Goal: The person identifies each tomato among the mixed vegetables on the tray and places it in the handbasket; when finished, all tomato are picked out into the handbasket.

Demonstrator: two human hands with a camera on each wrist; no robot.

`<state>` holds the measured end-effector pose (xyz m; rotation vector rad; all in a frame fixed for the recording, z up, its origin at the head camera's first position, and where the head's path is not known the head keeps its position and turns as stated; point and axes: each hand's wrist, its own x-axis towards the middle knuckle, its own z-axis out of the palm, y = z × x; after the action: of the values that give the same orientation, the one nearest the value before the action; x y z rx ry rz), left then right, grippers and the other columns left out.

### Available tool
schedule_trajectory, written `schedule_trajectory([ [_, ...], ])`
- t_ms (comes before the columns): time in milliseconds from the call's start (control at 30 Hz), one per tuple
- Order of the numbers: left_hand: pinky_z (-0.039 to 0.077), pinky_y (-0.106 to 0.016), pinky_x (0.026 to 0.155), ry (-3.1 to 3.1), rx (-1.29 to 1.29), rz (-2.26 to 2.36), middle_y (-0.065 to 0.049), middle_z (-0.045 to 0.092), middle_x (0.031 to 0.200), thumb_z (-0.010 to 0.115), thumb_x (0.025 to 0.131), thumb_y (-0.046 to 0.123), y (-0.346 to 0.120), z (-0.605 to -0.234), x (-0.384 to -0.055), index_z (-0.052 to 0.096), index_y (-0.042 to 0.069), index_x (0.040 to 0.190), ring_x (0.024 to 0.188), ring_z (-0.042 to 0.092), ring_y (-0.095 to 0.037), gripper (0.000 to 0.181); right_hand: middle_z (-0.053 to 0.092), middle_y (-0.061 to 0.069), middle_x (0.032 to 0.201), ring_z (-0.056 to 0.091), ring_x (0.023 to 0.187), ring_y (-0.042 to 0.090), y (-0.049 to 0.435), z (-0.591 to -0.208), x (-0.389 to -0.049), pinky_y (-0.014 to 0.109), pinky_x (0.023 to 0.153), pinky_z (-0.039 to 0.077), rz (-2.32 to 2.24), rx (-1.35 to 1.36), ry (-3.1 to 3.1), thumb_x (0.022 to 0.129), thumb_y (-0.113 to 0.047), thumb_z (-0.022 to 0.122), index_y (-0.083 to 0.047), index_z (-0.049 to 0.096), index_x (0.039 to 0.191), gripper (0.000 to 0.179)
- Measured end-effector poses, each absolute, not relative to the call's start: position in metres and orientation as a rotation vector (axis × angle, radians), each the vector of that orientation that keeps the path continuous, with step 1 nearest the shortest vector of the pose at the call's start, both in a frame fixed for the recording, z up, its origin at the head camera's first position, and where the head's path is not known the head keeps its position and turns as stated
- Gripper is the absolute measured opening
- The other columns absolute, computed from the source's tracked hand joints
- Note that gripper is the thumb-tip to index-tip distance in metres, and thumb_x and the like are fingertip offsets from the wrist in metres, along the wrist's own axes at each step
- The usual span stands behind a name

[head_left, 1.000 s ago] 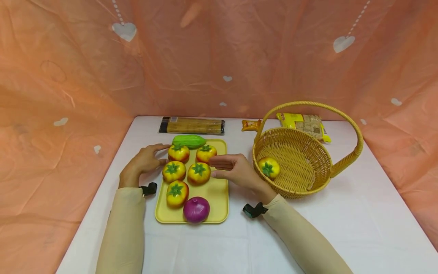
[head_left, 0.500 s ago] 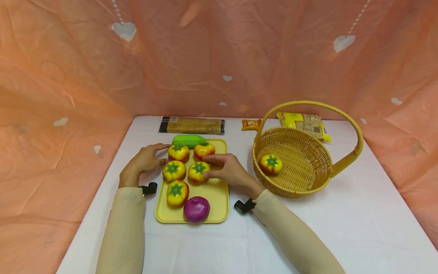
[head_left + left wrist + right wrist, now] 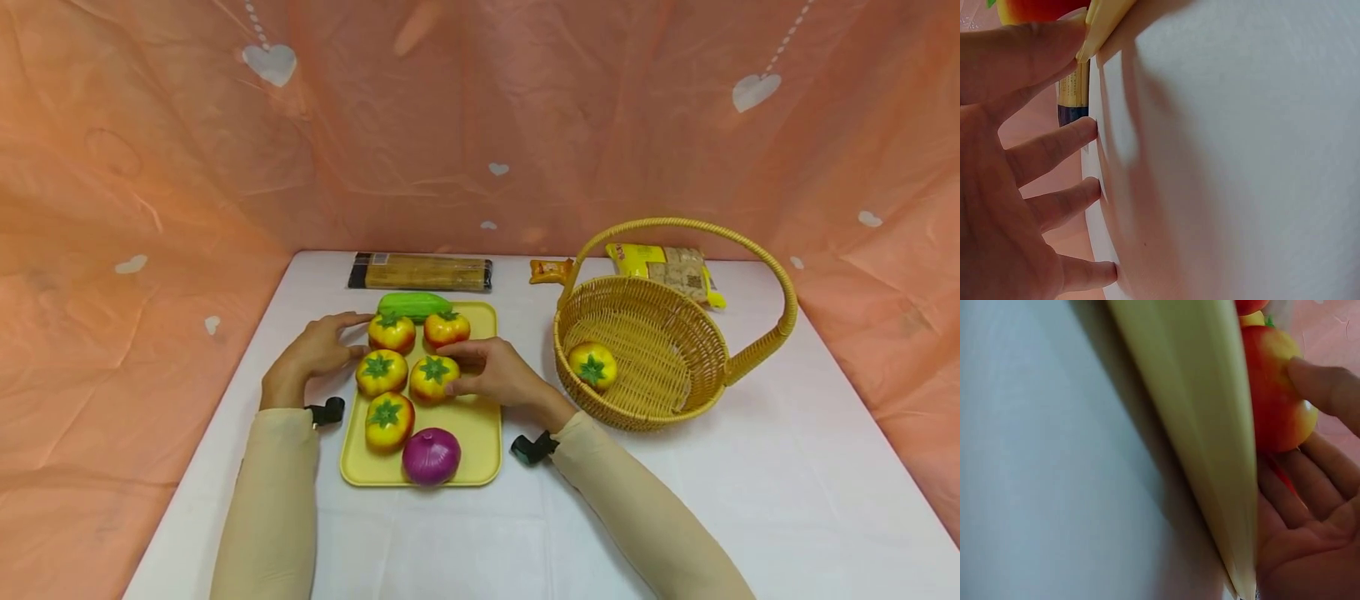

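Note:
My right hand (image 3: 498,373) holds a red-and-yellow tomato (image 3: 429,381) with a green star-shaped top, on the right side of the yellow tray (image 3: 480,450). In the right wrist view its thumb presses one side of the tomato (image 3: 1275,394), with fingers curled behind. My left hand (image 3: 318,348) stays at the tray's left edge, fingers spread, its thumb at the rim in the left wrist view and the other fingertips down at the white cloth. Several like tomatoes (image 3: 381,373), a purple onion (image 3: 431,457) and a long green gourd (image 3: 412,305) share the tray.
To the right stands a wicker basket (image 3: 667,367) with a tall arched handle and one tomato (image 3: 592,365) inside. Behind lie a pack of sticks (image 3: 423,272), a small orange packet (image 3: 551,271) and a yellow bag (image 3: 671,271). A pink curtain (image 3: 480,125) surrounds the table.
My right hand has moved left and closed round the tomato on the tray. The back right tomato and the one in the basket have shifted slightly. My left hand has stayed put.

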<state>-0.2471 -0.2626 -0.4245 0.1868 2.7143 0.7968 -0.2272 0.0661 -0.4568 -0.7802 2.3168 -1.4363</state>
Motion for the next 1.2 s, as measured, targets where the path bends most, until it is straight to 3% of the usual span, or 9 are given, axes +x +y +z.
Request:
schedule_trajectory([
  [200, 0.022, -0.08, 0.127, 2.701, 0.174, 0.805, -0.032, 0.037, 0.172, 0.069, 0.102, 0.021, -0.262, -0.426, -0.247, 0.051, 0.014, 0.164, 0.159, 0.028, -0.06, 0.065, 0.077, 0.0, 0.139, 0.072, 0.132, 0.017, 0.071, -0.45, -0.22, 0.035, 0.116, 0.056, -1.412, -0.803, 2.363, 0.092, -0.022, 0.091, -0.017, 0.076, 0.141, 0.052],
  [433, 0.021, -0.079, 0.128, 2.718, 0.194, 0.816, -0.033, 0.038, 0.171, 0.068, 0.101, 0.018, -0.263, -0.426, -0.247, 0.052, 0.013, 0.164, 0.158, 0.03, -0.06, 0.065, 0.076, 0.003, 0.141, 0.073, 0.131, 0.021, 0.096, -0.413, -0.198, 0.039, 0.113, 0.058, -1.446, -0.871, 2.315, 0.093, -0.021, 0.09, -0.014, 0.074, 0.142, 0.053],
  [600, 0.021, -0.078, 0.128, 2.722, 0.208, 0.817, -0.033, 0.037, 0.171, 0.066, 0.101, 0.016, -0.262, -0.426, -0.249, 0.052, 0.012, 0.163, 0.158, 0.03, -0.06, 0.064, 0.076, 0.002, 0.141, 0.072, 0.133, 0.021, 0.137, -0.387, -0.181, 0.036, 0.113, 0.058, -1.473, -0.836, 2.309, 0.092, -0.019, 0.091, -0.015, 0.074, 0.143, 0.054],
  [833, 0.021, -0.078, 0.128, 2.719, 0.188, 0.801, -0.034, 0.036, 0.171, 0.067, 0.104, 0.019, -0.261, -0.425, -0.249, 0.052, 0.012, 0.163, 0.158, 0.029, -0.061, 0.062, 0.074, 0.012, 0.142, 0.074, 0.128, 0.012, 0.212, -0.367, -0.165, 0.027, 0.101, 0.063, -1.564, -0.747, 2.319, 0.094, -0.008, 0.086, -0.009, 0.071, 0.145, 0.053],
  [1000, 0.021, -0.078, 0.128, 2.723, 0.199, 0.807, -0.034, 0.036, 0.171, 0.069, 0.103, 0.02, -0.262, -0.425, -0.249, 0.052, 0.011, 0.163, 0.158, 0.029, -0.062, 0.062, 0.076, 0.007, 0.141, 0.072, 0.128, 0.006, 0.259, -0.36, -0.152, 0.023, 0.101, 0.061, -1.52, -0.685, 2.458, 0.096, -0.005, 0.084, -0.01, 0.07, 0.146, 0.052],
  [1200, 0.02, -0.078, 0.128, 2.722, 0.203, 0.823, -0.034, 0.035, 0.172, 0.069, 0.102, 0.019, -0.262, -0.426, -0.248, 0.053, 0.011, 0.162, 0.158, 0.029, -0.062, 0.062, 0.077, -0.003, 0.137, 0.072, 0.124, -0.001, 0.295, -0.356, -0.139, 0.018, 0.096, 0.062, -1.386, -0.548, 2.614, 0.098, -0.012, 0.084, -0.015, 0.071, 0.146, 0.051],
])
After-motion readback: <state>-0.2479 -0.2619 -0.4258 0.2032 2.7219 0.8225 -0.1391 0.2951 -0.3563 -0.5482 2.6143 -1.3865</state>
